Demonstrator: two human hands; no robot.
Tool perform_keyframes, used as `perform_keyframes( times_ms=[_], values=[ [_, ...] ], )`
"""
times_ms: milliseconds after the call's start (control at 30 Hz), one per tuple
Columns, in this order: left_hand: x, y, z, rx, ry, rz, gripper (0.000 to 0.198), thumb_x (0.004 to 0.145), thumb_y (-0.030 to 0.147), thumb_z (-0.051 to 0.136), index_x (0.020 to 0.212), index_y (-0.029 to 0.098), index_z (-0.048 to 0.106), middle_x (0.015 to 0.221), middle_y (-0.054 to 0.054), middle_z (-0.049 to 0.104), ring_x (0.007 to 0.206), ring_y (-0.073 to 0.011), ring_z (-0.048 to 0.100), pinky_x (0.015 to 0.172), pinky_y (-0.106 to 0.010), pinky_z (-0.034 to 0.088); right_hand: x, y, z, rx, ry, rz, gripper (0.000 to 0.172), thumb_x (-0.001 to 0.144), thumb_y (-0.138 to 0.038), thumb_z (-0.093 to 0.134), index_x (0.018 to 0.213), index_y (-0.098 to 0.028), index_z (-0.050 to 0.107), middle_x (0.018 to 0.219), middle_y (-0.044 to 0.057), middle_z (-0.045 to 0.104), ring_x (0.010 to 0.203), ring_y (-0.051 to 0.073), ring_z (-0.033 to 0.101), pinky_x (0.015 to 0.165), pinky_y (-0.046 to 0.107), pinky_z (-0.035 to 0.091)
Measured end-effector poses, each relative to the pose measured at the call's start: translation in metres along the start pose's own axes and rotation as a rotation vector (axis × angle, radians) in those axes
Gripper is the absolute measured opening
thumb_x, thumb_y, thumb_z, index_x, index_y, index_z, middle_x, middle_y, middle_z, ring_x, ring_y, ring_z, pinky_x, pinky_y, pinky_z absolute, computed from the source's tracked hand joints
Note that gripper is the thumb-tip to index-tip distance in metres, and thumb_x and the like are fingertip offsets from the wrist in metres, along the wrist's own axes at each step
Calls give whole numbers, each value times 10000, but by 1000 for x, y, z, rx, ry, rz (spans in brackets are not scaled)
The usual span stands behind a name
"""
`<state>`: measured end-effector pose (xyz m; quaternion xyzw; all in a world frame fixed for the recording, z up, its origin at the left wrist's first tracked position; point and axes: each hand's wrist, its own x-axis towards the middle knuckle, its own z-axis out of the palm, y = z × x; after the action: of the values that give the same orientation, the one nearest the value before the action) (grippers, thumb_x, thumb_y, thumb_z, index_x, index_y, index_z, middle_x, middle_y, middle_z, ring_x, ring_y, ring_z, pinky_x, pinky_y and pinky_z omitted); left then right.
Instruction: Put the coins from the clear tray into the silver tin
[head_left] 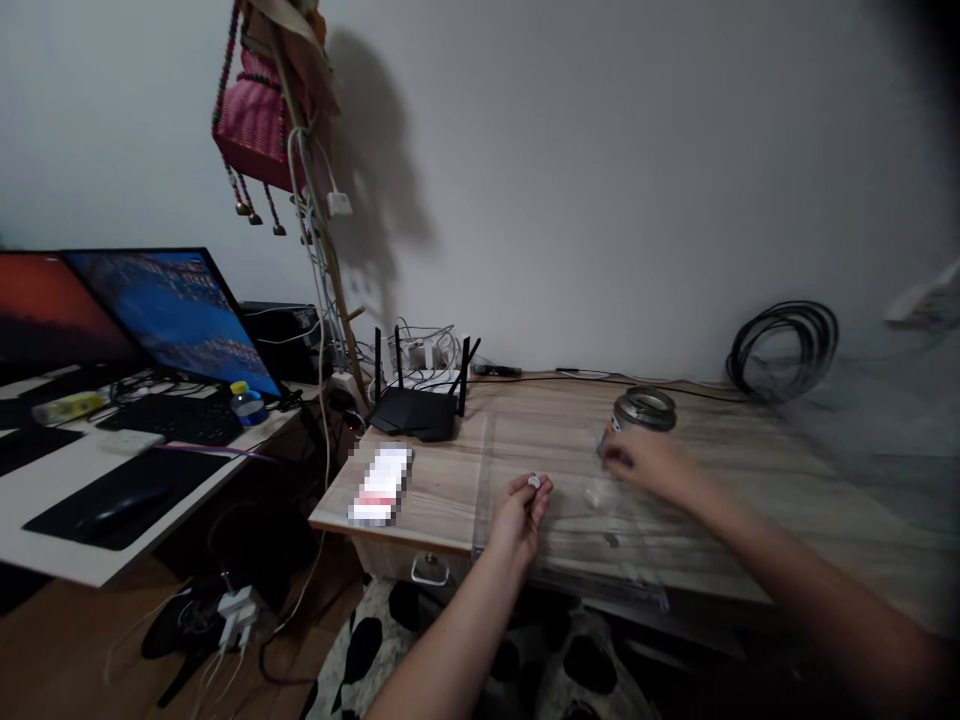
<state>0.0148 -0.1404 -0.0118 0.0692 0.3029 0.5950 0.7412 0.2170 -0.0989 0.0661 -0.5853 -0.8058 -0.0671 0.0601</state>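
Note:
Over the wooden desk [697, 510], my left hand [519, 510] is closed, fingertips pinching a small white round piece [534, 481]. My right hand [643, 462] is blurred by motion, its fingers bent together in front of a glass jar [646, 408] with a metallic rim. Whatever those fingers hold is too small and smeared to make out. Beneath both hands lies a clear plastic tray or sheet [570, 580], its edge at the desk's front. A small see-through item [600, 494] and a little dark piece [611, 540] rest there between the hands.
A lit phone [382, 485] lies left of my hands, below a black router [415, 412] with upright antennas. Coiled black cable [784, 345] leans against the wall. Clear plastic film [862, 420] covers the right side. Another desk with monitors [172, 310] stands left.

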Motion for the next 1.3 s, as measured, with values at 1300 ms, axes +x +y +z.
perform_keyframes(
  times_ms=[1300],
  values=[
    [3, -3, -1, 29, -63, -10, 144, 719, -1, 515, 806, 97, 575, 799, -85, 642, 713, -112, 632, 593, -139, 504, 10, -61, 31, 486, 71, -258, 326, 767, -335, 437, 999, -203, 624, 938, 58, 644, 822, 162, 557, 728, 271, 407]
  ],
)
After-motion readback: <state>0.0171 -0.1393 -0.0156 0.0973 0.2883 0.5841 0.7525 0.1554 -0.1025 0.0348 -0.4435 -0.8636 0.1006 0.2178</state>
